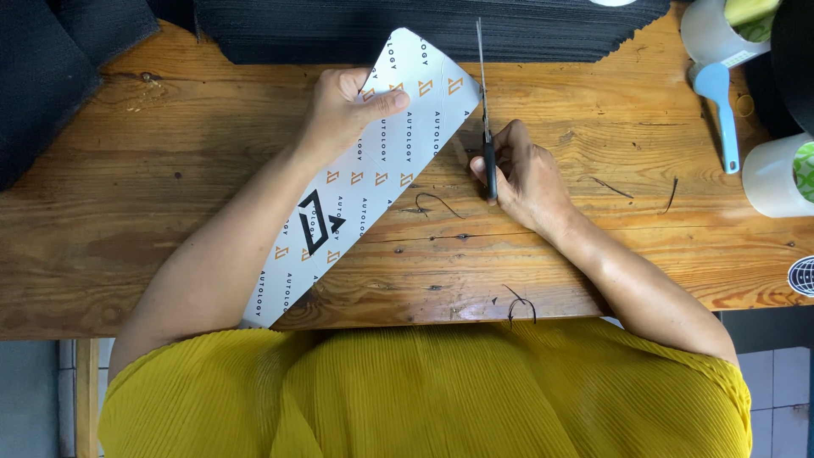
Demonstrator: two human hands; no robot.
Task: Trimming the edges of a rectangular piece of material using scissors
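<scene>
On the wooden worktop (170, 195), the left hand (343, 110) grips a printed white sheet (356, 182) while the right hand (526, 174) clasps scissors (486, 119) at its edge.

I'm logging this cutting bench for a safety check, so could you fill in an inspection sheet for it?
Surface: wooden table, worn and knotty.
Job's things: printed white strip lying diagonally; scissors at its upper edge.
Clutter: thread scraps, white cups, blue scoop.
Grippers: left hand pinches the strip; right hand grips the scissors.
Cables: nothing seen.
Surroundings: dark fabric along the far edge; tiled floor.
</scene>
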